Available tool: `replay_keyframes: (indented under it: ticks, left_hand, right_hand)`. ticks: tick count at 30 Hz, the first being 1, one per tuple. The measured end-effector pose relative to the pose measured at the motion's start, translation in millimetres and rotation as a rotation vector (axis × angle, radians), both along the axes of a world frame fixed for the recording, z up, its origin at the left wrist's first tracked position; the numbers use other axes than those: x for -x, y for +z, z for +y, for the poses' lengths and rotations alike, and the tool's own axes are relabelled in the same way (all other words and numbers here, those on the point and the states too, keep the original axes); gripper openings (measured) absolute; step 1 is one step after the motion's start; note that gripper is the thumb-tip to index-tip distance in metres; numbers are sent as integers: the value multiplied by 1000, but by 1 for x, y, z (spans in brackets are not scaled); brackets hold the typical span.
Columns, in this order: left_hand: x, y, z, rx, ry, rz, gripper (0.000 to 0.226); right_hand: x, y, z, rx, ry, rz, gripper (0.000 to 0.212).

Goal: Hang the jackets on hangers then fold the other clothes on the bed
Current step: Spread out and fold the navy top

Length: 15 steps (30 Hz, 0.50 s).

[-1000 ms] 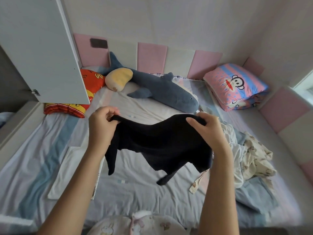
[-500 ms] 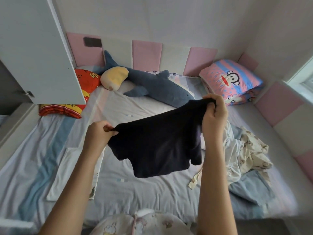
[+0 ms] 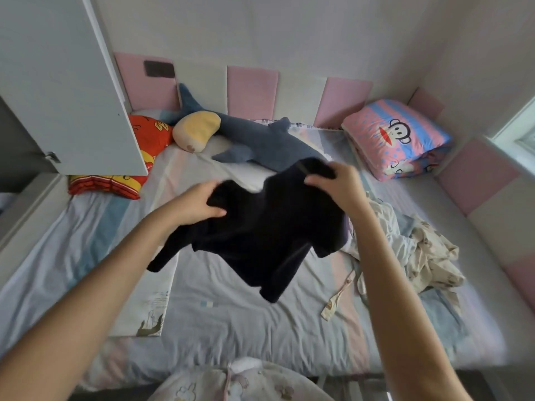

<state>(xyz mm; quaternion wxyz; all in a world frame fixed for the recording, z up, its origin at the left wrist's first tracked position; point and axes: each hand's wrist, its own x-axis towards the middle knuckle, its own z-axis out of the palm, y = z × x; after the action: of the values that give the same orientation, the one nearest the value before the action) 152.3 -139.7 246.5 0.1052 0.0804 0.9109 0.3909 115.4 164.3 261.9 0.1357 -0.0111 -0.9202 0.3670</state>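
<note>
black shirt point(image 3: 269, 238) hangs between left hand point(image 3: 192, 204) and right hand point(image 3: 337, 185).

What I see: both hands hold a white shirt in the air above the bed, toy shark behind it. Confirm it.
Wrong colour: the shirt is black, not white. The head view shows the left hand and right hand holding it in the air above the bed, toy shark behind it.

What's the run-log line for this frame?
stage: fold prep | left hand: grips black garment | right hand: grips black garment | garment: hanging above bed | clothes pile: on bed, right side
</note>
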Motion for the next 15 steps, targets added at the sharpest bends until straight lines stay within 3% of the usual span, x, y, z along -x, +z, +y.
replay_keyframes:
  ticks: [2, 5, 7, 10, 12, 14, 15]
  left_hand:
    - [4, -2, -2, 70, -60, -6, 24]
    - [13, 6, -15, 84, 159, 355, 41]
    - [18, 6, -25, 123, 238, 447, 36]
    - [21, -11, -31, 295, 210, 376, 18]
    - [19, -21, -34, 337, 142, 321, 19]
    - [15, -28, -32, 284, -16, 135, 19]
    - [11, -37, -27, 294, -134, 11, 16]
  right_hand:
    - [6, -7, 9, -204, 58, -56, 18]
    - [0, -7, 23, 51, -105, 226, 15]
    - [0, -10, 28, 88, -136, 238, 16]
    - [1, -23, 32, 100, -140, 168, 17]
    - [-7, -31, 23, 299, -154, 193, 16]
    - [-16, -45, 5, 451, -95, 79, 16]
    - [-21, -58, -2, 426, -15, -51, 18]
